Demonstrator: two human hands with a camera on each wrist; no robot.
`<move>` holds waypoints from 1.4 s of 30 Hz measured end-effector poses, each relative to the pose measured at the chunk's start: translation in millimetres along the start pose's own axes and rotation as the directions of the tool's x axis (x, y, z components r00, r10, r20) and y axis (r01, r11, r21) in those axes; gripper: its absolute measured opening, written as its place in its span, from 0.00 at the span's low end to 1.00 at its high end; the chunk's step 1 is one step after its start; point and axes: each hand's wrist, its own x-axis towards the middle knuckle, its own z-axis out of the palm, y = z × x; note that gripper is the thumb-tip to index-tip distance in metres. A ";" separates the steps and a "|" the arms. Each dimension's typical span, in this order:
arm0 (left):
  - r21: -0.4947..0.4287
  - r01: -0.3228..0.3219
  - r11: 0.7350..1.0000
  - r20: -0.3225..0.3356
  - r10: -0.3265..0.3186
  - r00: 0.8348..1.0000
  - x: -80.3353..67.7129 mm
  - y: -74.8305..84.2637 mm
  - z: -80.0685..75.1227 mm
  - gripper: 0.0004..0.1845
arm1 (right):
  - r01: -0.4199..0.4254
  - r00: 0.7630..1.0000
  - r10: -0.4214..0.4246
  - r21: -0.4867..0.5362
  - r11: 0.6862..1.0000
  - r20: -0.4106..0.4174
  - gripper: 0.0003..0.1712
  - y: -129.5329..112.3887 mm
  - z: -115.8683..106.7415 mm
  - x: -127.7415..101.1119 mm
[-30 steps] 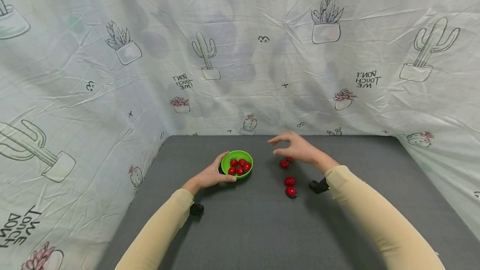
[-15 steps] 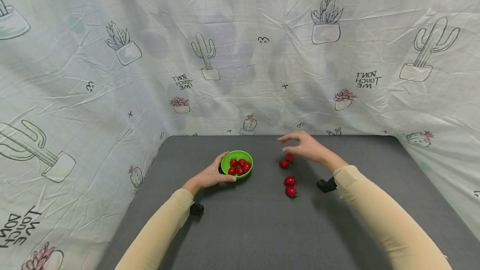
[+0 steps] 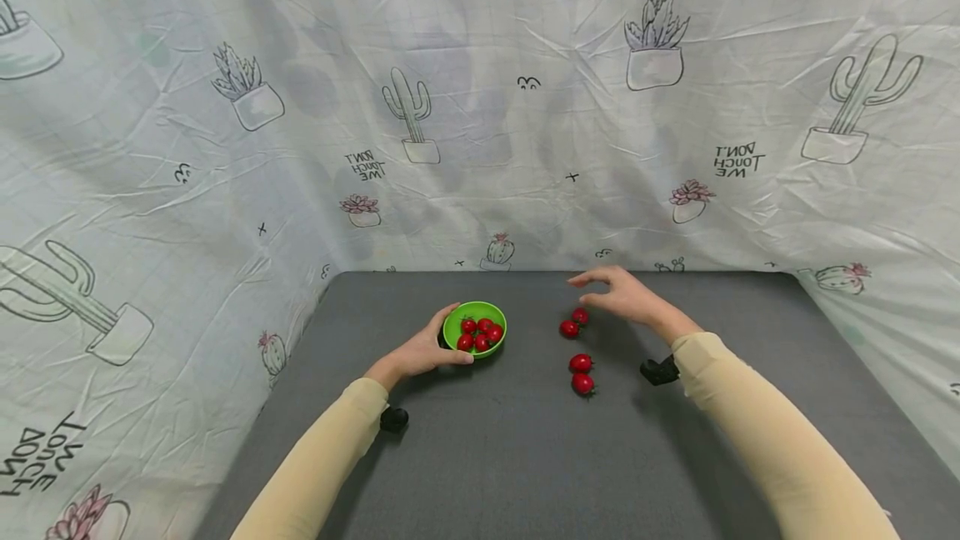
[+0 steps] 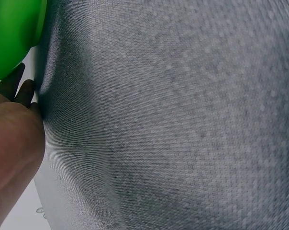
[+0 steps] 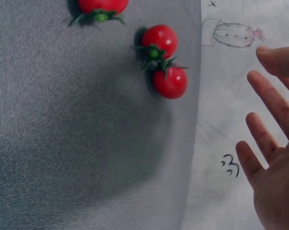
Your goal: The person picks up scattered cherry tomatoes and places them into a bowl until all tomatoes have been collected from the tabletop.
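We count one green bowl [image 3: 475,327] with five cherry tomatoes [image 3: 480,335] in it, plus four more cherry tomatoes loose on the table [image 3: 576,353], so nine total.

Matt grey woven-cloth counter [image 3: 525,440]; glossy, smooth red cherry tomatoes [image 5: 159,39]; green round bowl [image 3: 475,325], probably smooth plastic; creased printed cloth backdrop [image 3: 480,107].

Grey tabletop [image 3: 525,457]; cactus-print cloth [image 3: 480,107] hung along its far, left and right edges, creased.
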 end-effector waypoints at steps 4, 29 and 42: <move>0.002 0.003 1.000 0.001 -0.003 1.000 -0.2 0.0 0.4 0.58 | -0.034 0.999 0.034 -0.004 0.999 0.003 0.23 6.5 1.4 -1.5; 0.005 0.017 1.000 -0.012 -0.017 1.000 -2.4 3.1 2.6 0.58 | -0.114 0.981 0.112 0.003 0.993 0.161 0.32 34.2 21.3 2.0; 0.013 0.023 1.000 -0.007 -0.023 1.000 -1.8 1.8 2.2 0.58 | -0.065 0.987 0.067 -0.021 0.998 0.146 0.28 46.1 25.3 -1.5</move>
